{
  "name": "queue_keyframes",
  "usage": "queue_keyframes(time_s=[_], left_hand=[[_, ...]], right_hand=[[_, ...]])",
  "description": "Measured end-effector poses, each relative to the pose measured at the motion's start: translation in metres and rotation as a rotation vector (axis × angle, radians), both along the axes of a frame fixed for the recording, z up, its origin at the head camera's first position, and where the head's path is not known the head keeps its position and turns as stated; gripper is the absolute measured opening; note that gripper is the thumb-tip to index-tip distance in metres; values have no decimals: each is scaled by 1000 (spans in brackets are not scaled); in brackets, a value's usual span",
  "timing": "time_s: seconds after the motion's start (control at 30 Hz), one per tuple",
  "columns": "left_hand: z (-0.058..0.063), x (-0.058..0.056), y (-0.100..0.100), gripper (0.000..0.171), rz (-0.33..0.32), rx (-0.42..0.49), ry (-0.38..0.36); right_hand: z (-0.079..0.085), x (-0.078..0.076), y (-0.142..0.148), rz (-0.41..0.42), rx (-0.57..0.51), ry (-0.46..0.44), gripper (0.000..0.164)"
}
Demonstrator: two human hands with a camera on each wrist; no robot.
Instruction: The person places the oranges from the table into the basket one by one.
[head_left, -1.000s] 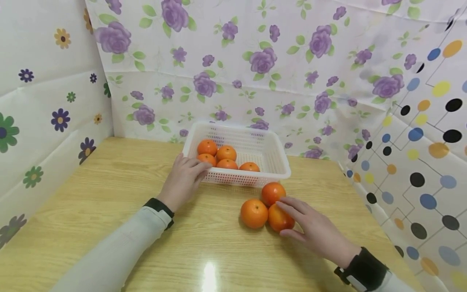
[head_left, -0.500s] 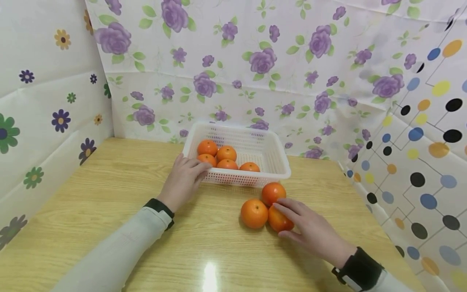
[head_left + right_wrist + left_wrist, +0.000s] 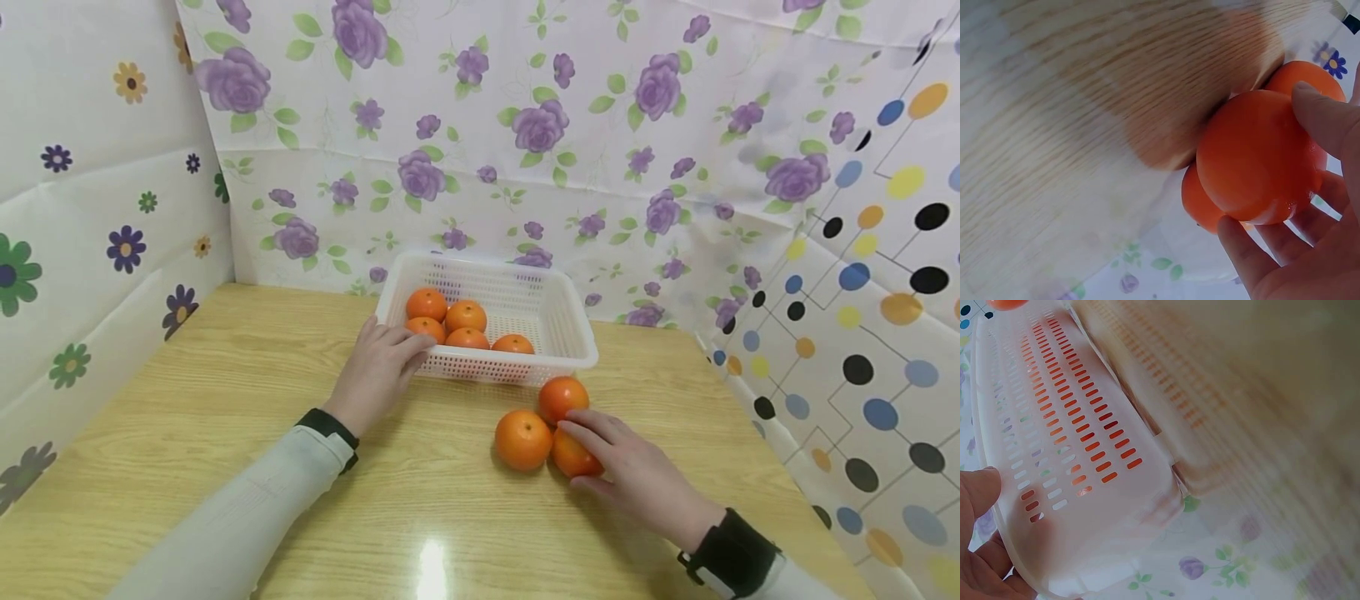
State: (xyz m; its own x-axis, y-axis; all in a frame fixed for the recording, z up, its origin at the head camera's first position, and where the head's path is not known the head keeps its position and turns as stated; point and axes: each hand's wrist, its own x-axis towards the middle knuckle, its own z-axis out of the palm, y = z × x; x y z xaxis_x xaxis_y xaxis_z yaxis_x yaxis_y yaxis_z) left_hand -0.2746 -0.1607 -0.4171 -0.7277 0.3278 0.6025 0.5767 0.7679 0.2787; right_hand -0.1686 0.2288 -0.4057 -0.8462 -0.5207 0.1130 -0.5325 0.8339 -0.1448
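A white perforated plastic basket [image 3: 517, 362] stands on the table with several oranges [image 3: 466, 317] inside, toward its left end. My left hand [image 3: 381, 367] holds the basket's front left rim; in the left wrist view the thumb [image 3: 982, 487] lies on the outside of the wall. In front of the basket, three oranges sit close together. My right hand [image 3: 637, 467] grips the nearest right one, an orange [image 3: 1260, 156], thumb on one side and fingers around the other. Beside it lie a left orange [image 3: 522, 440] and a back orange [image 3: 563, 399], close to the basket's front wall.
The wooden table [image 3: 247, 383] is bounded by a purple-rose back sheet [image 3: 480, 150], a flowered left sheet [image 3: 97, 208] and a dotted right sheet [image 3: 847, 333]. Both wrists wear black bands.
My right hand has moved slightly left and its fingers have closed further over the nearest right orange. The left hand and the basket stay in place.
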Motion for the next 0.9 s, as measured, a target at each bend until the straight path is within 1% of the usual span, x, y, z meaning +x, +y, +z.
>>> queue_keyframes(time_s=[0.23, 0.5, 0.73, 0.9], left_hand=[[1, 0, 0, 23, -1, -1, -10], [0, 1, 0, 22, -1, -7, 2], [1, 1, 0, 23, -3, 0, -10], [1, 1, 0, 24, -1, -3, -13]], right_hand=[[-3, -1, 1, -3, 1, 8, 75], [-3, 0, 0, 1, -3, 22, 74], [-5, 1, 0, 25, -14, 79, 74], [-6, 2, 1, 20, -9, 78, 74]])
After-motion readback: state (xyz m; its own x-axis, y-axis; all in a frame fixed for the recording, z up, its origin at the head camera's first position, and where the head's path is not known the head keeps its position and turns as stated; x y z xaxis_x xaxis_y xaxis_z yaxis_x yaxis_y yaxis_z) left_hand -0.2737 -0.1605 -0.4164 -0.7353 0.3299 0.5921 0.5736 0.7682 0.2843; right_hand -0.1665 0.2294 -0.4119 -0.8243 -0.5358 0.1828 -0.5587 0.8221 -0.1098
